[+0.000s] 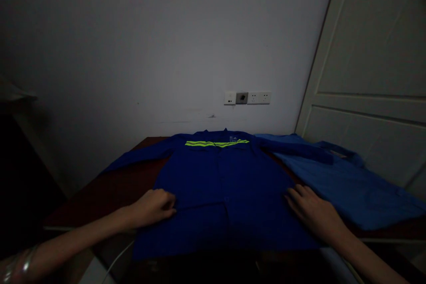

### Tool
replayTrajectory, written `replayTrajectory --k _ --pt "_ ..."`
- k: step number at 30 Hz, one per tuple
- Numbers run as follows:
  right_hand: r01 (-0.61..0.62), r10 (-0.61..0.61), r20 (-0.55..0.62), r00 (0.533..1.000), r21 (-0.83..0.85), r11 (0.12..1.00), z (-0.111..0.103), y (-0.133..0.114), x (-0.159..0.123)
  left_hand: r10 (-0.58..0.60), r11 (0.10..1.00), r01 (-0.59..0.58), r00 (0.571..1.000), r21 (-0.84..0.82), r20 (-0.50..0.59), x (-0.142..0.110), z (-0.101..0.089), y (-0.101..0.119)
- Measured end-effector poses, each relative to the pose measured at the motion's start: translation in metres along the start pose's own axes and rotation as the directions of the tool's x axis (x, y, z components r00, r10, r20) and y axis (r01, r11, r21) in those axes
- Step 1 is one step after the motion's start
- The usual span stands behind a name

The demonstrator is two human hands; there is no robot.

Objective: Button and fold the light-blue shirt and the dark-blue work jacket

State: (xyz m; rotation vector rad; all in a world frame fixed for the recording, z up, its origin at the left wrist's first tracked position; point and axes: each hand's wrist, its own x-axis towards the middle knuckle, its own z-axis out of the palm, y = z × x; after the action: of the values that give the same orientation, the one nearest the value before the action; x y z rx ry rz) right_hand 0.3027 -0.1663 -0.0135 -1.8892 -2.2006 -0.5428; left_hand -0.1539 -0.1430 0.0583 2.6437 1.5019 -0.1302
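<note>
A dark blue work shirt (219, 186) with yellow-green reflective stripes (216, 143) lies spread flat on a dark wooden table (113, 191), collar at the far end, sleeves out to both sides. My left hand (155, 206) rests on the shirt's left edge near the hem, fingers curled onto the fabric. My right hand (311, 211) lies on the shirt's right edge, fingers stretched flat. A lighter blue garment (349, 186) lies to the right, partly under the shirt's right sleeve.
A white wall stands behind the table with a row of wall sockets (248, 97). A white panelled door (372, 80) is at the right. A white cable (116, 257) hangs below the table's near edge. The room is dim.
</note>
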Motion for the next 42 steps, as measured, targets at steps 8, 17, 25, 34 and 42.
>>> replayTrajectory --k 8,17,25,34,42 --pt "0.396 -0.423 -0.007 0.906 0.369 0.841 -0.011 -0.074 0.067 0.644 0.698 -0.551 0.762 0.456 -0.065 0.029 0.049 0.12" --pt "0.383 -0.452 0.097 0.887 0.394 0.836 0.029 -0.113 0.148 0.749 0.565 -0.557 0.656 0.608 -0.094 0.042 0.062 0.132" --pt "0.28 -0.397 0.236 0.887 0.409 0.869 0.052 -0.134 0.181 0.711 0.609 -0.608 0.703 0.509 -0.01 0.035 0.059 0.131" --pt "0.227 -0.363 0.263 0.894 0.434 0.872 0.064 -0.14 0.183 0.765 0.569 -0.687 0.644 0.452 0.016 0.037 0.067 0.141" --pt "0.229 -0.379 0.225 0.898 0.496 0.837 0.063 -0.134 0.18 0.784 0.569 -0.722 0.621 0.392 0.005 0.059 0.05 0.129"
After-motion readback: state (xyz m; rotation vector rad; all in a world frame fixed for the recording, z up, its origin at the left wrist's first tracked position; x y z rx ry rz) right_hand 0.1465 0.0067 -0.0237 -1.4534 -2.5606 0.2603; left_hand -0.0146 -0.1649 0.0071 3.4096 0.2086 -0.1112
